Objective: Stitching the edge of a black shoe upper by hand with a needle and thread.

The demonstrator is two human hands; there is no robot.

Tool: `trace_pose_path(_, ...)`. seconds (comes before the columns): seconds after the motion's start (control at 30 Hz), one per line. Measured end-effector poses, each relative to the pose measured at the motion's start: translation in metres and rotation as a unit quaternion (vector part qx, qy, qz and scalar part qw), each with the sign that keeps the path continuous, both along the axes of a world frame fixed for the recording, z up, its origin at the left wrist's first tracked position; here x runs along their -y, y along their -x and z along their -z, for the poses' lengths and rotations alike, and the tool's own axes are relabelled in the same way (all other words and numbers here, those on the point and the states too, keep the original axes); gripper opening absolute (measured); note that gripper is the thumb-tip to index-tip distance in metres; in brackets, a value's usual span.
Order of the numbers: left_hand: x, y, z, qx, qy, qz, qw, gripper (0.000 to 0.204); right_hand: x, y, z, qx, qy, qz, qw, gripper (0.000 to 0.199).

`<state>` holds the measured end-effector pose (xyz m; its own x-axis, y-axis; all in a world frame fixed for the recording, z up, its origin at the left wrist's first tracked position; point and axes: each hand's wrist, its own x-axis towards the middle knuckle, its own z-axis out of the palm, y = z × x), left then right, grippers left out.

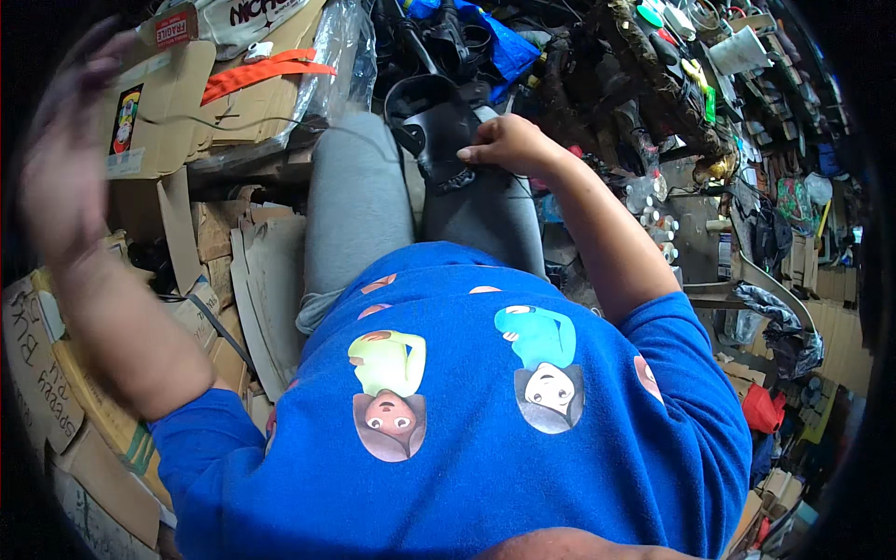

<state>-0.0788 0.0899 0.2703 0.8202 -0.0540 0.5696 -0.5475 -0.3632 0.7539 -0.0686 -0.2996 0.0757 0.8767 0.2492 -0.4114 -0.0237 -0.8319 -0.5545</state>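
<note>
A black, shiny leather-like piece (439, 135), shaped somewhat like a shoe or sandal upper, rests on my lap between my knees. My right hand (509, 147) is closed at its right edge, thumb and fingers pinching it. Out to the far left, my left hand (70, 168) is raised and smeared by motion, so its fingers are unclear. A thin dark thread (224, 121) stretches from near the left hand toward the black piece. Whether the left hand grips the thread cannot be made out.
Flattened cardboard boxes (163, 103) and an orange strip (271, 73) lie at the left. A blue plastic sheet (504, 47) and dark items are piled ahead. Small bottles (658, 219) stand on the right, near a cluttered rack holding a white cup (740, 51).
</note>
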Motion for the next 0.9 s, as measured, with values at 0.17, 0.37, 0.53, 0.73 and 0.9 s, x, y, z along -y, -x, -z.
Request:
trace_pose_path(0.17, 0.103, -0.028, 0.115, -0.179, -0.108, 0.172, 0.963, 0.019, -0.016, -0.011, 0.001, -0.016, 0.001, -0.043, 0.999, 0.039)
trace_pose_path(0.37, 0.171, -0.048, 0.201, -0.098, -0.236, 0.325, 0.910, 0.021, -0.018, 0.030, -0.018, 0.269, 0.072, -0.035, 0.960, 0.035)
trace_pose_path(0.53, 0.195, -0.066, 0.216, -0.159, -0.272, 0.375, 0.872, 0.021, -0.003, 0.031, -0.018, 0.068, -0.059, -0.064, 0.994, 0.028)
trace_pose_path(0.73, 0.200, -0.067, 0.228, -0.191, -0.223, 0.395, 0.871, 0.022, 0.012, 0.041, -0.015, 0.067, -0.101, -0.073, 0.990, 0.020)
trace_pose_path(0.9, 0.200, -0.071, 0.228, -0.203, -0.225, 0.395, 0.867, 0.024, 0.019, 0.043, -0.024, 0.076, -0.056, -0.086, 0.992, 0.020)
